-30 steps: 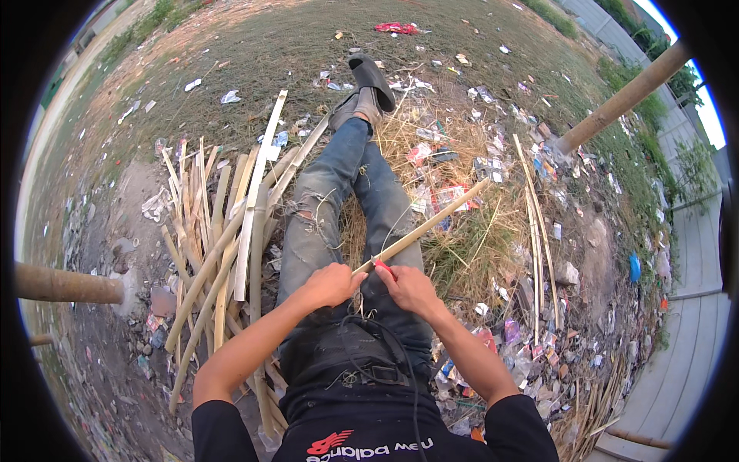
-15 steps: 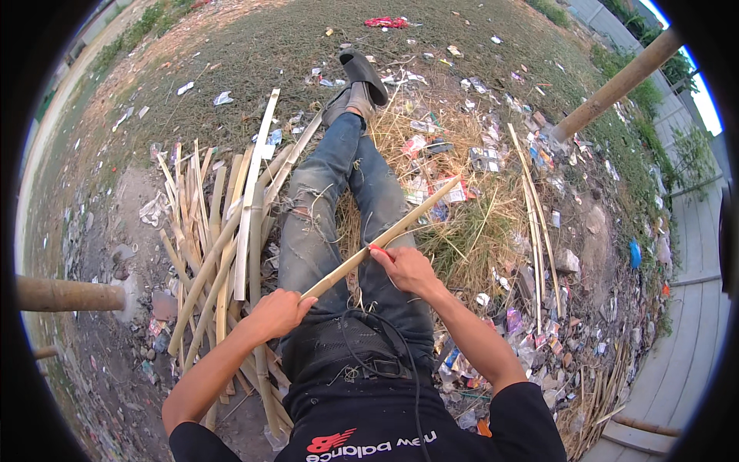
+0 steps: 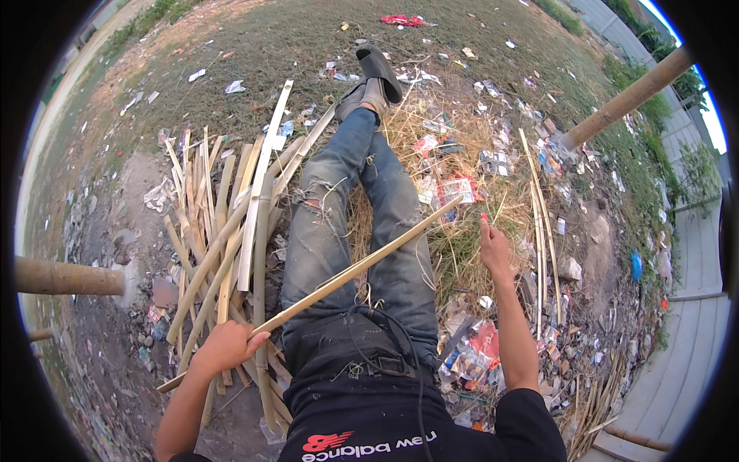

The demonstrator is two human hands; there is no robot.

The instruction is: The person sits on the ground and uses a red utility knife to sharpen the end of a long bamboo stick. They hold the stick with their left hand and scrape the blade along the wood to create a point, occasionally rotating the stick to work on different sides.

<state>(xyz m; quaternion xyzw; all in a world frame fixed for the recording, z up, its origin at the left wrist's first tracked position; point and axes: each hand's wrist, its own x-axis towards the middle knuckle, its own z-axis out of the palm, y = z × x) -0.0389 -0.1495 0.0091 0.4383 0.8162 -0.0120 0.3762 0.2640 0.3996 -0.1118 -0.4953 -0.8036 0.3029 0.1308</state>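
A long split bamboo strip [image 3: 360,265] lies slantwise across my thighs, its far end pointing up and to the right. My left hand [image 3: 228,348] is closed around it near the waist, and the strip's near end pokes out to the left below the wrist. My right hand [image 3: 495,248] is held off to the right, apart from the strip. It is closed on a small red-handled tool [image 3: 483,219]; only a bit of red shows above the fist, and no blade can be made out.
Several bamboo strips and poles [image 3: 206,258] are heaped left of my outstretched legs [image 3: 346,192]. Thin strips [image 3: 541,223] lie to the right. A thick pole [image 3: 627,100] rises at upper right, another [image 3: 69,276] at left. Dry grass and litter cover the ground.
My right hand has left the strip and swung out to the right with the red-handled tool. My left hand has drawn down and left, and the strip has slid along with it.
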